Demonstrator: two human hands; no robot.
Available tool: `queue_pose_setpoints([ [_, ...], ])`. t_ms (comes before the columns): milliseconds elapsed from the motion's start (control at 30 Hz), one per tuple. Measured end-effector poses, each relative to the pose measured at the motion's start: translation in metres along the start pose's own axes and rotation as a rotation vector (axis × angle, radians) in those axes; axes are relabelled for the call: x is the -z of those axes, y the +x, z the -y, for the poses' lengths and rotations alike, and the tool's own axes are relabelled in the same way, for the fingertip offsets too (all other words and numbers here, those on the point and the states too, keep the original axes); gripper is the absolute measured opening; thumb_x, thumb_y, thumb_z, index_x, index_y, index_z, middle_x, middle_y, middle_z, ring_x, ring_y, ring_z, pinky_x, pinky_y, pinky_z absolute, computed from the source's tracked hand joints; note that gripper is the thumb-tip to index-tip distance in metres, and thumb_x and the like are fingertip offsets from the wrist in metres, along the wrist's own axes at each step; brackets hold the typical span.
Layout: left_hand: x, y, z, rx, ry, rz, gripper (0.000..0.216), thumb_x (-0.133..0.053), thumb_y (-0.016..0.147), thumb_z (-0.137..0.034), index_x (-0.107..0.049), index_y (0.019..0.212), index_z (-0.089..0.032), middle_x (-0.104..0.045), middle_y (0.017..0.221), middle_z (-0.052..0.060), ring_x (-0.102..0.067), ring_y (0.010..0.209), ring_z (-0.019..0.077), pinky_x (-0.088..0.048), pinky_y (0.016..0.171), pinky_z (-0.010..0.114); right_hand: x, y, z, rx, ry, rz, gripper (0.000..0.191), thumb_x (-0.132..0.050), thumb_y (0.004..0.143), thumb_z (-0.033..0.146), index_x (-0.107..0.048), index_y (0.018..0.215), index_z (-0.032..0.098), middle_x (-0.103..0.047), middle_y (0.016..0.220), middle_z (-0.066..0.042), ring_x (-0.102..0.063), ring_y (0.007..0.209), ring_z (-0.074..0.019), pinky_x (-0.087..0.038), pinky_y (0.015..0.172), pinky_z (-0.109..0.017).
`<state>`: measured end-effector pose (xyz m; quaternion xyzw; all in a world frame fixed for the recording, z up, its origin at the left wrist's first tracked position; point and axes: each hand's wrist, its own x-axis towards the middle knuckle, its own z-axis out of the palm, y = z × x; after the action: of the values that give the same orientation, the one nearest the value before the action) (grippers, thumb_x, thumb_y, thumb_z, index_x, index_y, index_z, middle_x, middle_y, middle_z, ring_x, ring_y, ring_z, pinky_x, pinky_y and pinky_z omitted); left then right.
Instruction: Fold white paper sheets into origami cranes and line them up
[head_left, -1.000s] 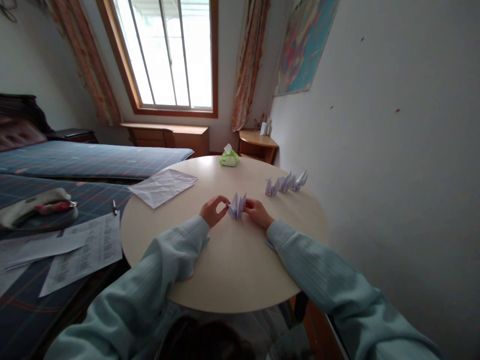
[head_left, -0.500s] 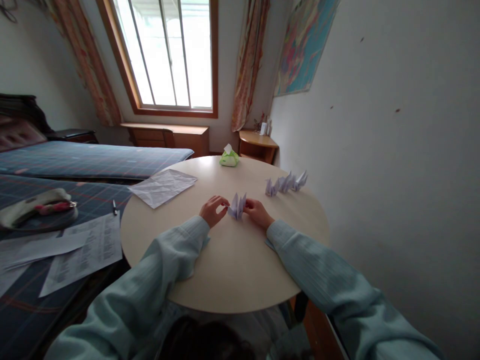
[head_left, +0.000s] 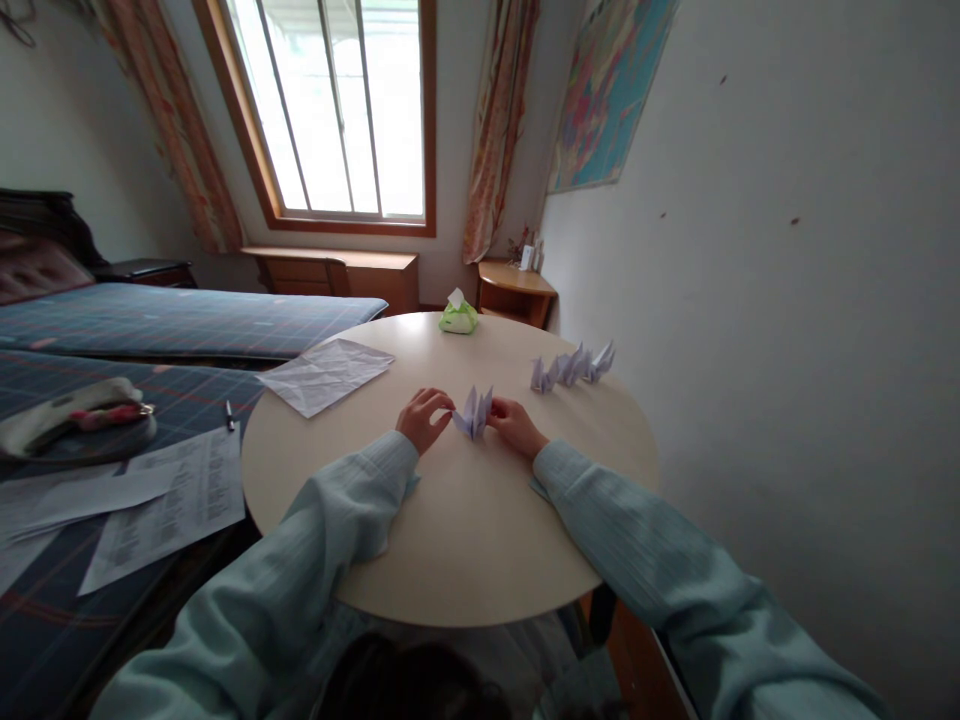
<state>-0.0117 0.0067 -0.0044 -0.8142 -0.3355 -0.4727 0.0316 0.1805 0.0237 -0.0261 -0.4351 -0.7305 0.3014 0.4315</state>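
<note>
A folded white paper crane stands on the round table between my two hands. My left hand is at the crane's left point, thumb and forefinger closed in a pinch on its tip. From the other side, my right hand grips the crane's right end; its fingertips are partly hidden behind the paper. Beyond my right hand, several more paper cranes stand in a row near the table's right edge.
A creased sheet of paper lies at the table's left side, and a green tissue pack stands at its far edge. Beside the table at left is a bed with printed papers and a pen. A wall rises on the right.
My left hand has shifted slightly left, and the crane's left point now reaches a little further out. My right hand and the row of cranes stay where they were.
</note>
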Motion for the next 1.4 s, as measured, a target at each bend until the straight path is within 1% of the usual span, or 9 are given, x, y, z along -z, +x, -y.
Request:
queue_pose_setpoints([
  [233, 0.0022, 0.0014, 0.0048, -0.047, 0.041, -0.016, 0.008, -0.052, 0.071, -0.017, -0.056, 0.064, -0.019, -0.06, 0.073, 0.001, -0.051, 0.072, 0.0126, -0.043, 0.066, 0.025, -0.0005, 0.0002, -0.0004, 0.009, -0.004, -0.01, 0.014, -0.053, 0.064, 0.024, -0.06, 0.069, 0.014, -0.06, 0.065, -0.001, -0.054, 0.066, -0.0137, -0.042, 0.062, -0.024],
  [467, 0.0004, 0.0, 0.0058, 0.033, 0.097, 0.012, 0.008, -0.053, 0.07, -0.017, -0.056, 0.063, -0.019, -0.059, 0.067, 0.0, -0.051, 0.068, 0.0123, -0.043, 0.064, 0.024, 0.0, 0.0002, -0.0005, 0.008, -0.011, -0.011, 0.013, -0.053, 0.064, 0.024, -0.059, 0.069, 0.014, -0.06, 0.064, -0.001, -0.054, 0.065, -0.0138, -0.042, 0.061, -0.023],
  [700, 0.0008, -0.0004, -0.0002, 0.044, 0.145, -0.017, 0.01, -0.053, 0.065, -0.012, -0.053, 0.058, -0.018, -0.055, 0.07, 0.001, -0.049, 0.071, 0.0132, -0.042, 0.062, 0.024, -0.0002, 0.0002, -0.0009, 0.016, -0.017, -0.009, 0.013, -0.052, 0.064, 0.023, -0.059, 0.069, 0.014, -0.06, 0.064, -0.001, -0.054, 0.065, -0.014, -0.042, 0.061, -0.024],
  [1000, 0.0003, -0.0016, 0.0006, 0.054, 0.161, -0.027, 0.006, -0.053, 0.064, -0.012, -0.053, 0.063, -0.018, -0.056, 0.073, 0.001, -0.05, 0.073, 0.0138, -0.043, 0.064, 0.025, -0.0012, -0.0021, 0.0032, 0.034, -0.037, 0.002, 0.015, -0.053, 0.064, 0.025, -0.06, 0.072, 0.014, -0.061, 0.066, -0.002, -0.054, 0.064, -0.0133, -0.041, 0.06, -0.024],
  [1100, -0.0005, -0.0016, 0.0019, 0.083, 0.164, -0.007, 0.006, -0.052, 0.065, -0.013, -0.052, 0.064, -0.019, -0.055, 0.071, 0.001, -0.05, 0.07, 0.0128, -0.043, 0.063, 0.024, -0.0014, -0.0026, 0.0056, 0.043, -0.046, 0.006, 0.015, -0.053, 0.065, 0.026, -0.06, 0.071, 0.013, -0.06, 0.066, -0.002, -0.053, 0.063, -0.0128, -0.041, 0.059, -0.023],
  [1233, -0.001, -0.0017, 0.0009, 0.093, 0.152, 0.039, 0.008, -0.048, 0.067, -0.011, -0.05, 0.065, -0.019, -0.052, 0.069, -0.001, -0.048, 0.064, 0.0102, -0.041, 0.057, 0.02, -0.0012, -0.0024, 0.0062, 0.051, -0.052, 0.012, 0.016, -0.052, 0.065, 0.026, -0.059, 0.07, 0.013, -0.06, 0.066, -0.001, -0.052, 0.062, -0.012, -0.04, 0.058, -0.022],
  [1400, -0.0008, -0.0019, 0.0002, 0.067, 0.16, 0.063, 0.012, -0.046, 0.063, -0.007, -0.048, 0.061, -0.019, -0.052, 0.071, 0.001, -0.048, 0.068, 0.0113, -0.041, 0.061, 0.022, -0.001, -0.0026, 0.0049, 0.055, -0.051, 0.011, 0.016, -0.052, 0.065, 0.026, -0.06, 0.071, 0.013, -0.06, 0.067, -0.001, -0.052, 0.062, -0.0121, -0.04, 0.058, -0.022],
])
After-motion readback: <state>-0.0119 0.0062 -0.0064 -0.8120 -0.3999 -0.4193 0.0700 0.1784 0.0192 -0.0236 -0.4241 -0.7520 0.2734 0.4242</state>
